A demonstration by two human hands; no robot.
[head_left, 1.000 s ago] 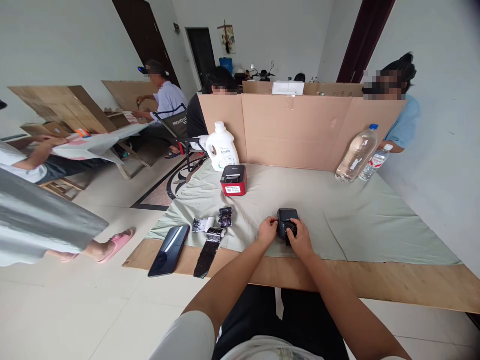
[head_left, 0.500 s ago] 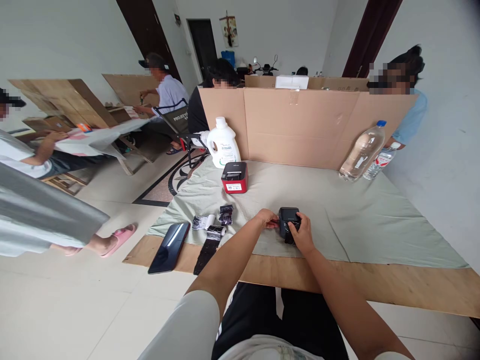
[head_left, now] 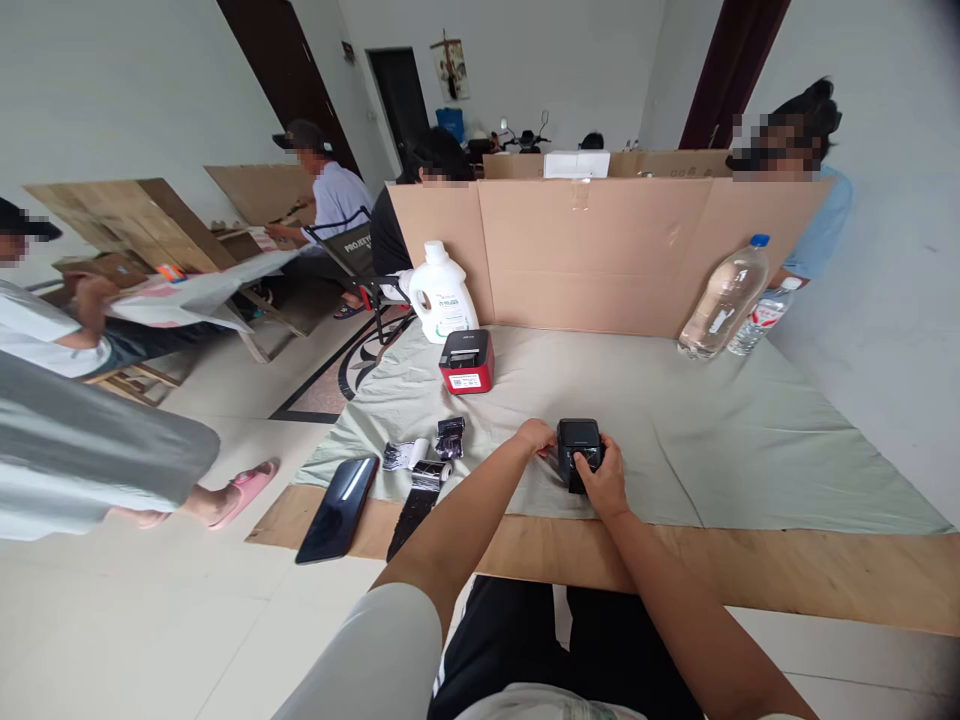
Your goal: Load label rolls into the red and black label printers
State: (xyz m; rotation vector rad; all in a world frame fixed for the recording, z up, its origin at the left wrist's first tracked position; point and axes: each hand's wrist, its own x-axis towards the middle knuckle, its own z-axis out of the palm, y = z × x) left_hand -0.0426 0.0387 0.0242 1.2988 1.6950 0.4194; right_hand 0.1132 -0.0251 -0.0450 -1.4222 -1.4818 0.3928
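Observation:
A small black printer (head_left: 579, 436) stands on the cloth in front of me, and black strip material hangs down its front. My right hand (head_left: 606, 482) is closed round its right side, the thumb pressing on the front. At the printer's left side is my left hand (head_left: 537, 438), its fingers curled together with the tips partly hidden; whether it pinches anything there I cannot make out. To the left lie a black roll of paper (head_left: 451, 438), a white roll with dark print (head_left: 405, 454) and a partly unrolled black strip (head_left: 414, 510).
A phone (head_left: 336, 510) lies at the table's front left edge. Farther back stand a red and black printer (head_left: 466, 362) and a white jug (head_left: 442, 295). Two bottles, one a large clear bottle (head_left: 724, 300), stand before the cardboard screen (head_left: 592, 260). Several people sit around the room.
My right hand's fingers have slid down from the printer's top corner to its side, thumb on the front. My left hand stays beside it. The view has shifted slightly.

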